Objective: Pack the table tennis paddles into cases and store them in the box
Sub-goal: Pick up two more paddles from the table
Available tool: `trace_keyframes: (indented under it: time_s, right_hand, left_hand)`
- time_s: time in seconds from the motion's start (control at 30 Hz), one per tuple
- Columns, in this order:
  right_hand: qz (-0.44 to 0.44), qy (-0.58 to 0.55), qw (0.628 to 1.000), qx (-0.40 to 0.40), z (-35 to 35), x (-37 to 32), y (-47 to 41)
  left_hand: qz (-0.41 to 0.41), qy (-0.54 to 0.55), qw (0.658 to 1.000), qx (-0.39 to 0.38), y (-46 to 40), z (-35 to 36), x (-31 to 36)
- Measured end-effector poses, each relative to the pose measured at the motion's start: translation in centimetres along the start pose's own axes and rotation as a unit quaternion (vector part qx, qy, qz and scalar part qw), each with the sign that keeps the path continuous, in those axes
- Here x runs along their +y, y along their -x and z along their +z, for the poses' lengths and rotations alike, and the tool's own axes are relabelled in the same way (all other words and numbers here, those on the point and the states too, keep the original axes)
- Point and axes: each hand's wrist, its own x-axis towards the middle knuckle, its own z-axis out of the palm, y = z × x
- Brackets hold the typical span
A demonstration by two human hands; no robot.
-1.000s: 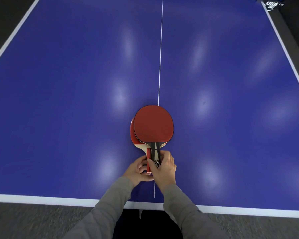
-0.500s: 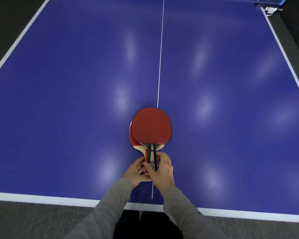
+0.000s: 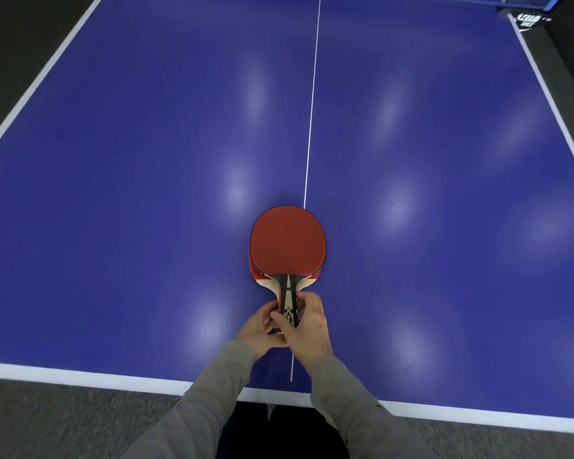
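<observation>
Both arms reach forward, left hand (image 3: 262,326) and right hand (image 3: 307,321) pressed together, fingers curled round the stacked paddles' (image 3: 287,243) handles on the table (image 3: 146,160).

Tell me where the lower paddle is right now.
In the head view the lower paddle lies on the blue table near its near edge, almost hidden under the top paddle, on the white centre line.
</observation>
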Motion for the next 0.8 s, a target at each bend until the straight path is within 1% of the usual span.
trace_keyframes:
  time_s: [0.23, 0.37, 0.43, 0.53, 0.6, 0.67, 0.8]
  right_hand:
    - [-0.002, 0.015, 1.0, 0.012, -0.2, 0.2, 0.1]
    - [0.004, 0.02, 0.999, 0.043, -1.6, 0.6, 0.0]
    - [0.009, 0.03, 0.998, 0.055, -2.8, 1.1, -0.2]
    - [0.018, 0.053, 0.996, 0.067, -4.8, 2.1, -0.5]
    - [0.02, 0.076, 0.994, 0.077, -6.1, 3.0, -0.6]
    - [0.027, 0.1, 0.991, 0.087, -7.3, 3.9, -0.5]
    - [0.05, 0.121, 0.986, 0.101, -9.3, 5.4, 0.2]
  left_hand:
    - [-0.012, -0.004, 1.0, 0.007, -0.1, 0.1, 0.4]
    - [-0.017, -0.014, 1.0, 0.016, 0.0, 0.5, 0.7]
    - [-0.028, -0.007, 0.999, 0.033, -0.1, 0.9, 1.0]
    - [-0.068, 0.006, 0.995, 0.078, -0.4, 1.9, 1.8]
    - [-0.092, -0.004, 0.988, 0.125, -0.9, 2.8, 2.1]
    - [-0.118, -0.038, 0.975, 0.182, -1.6, 3.8, 2.4]
    - [-0.157, -0.146, 0.937, 0.277, -2.5, 5.9, 3.1]
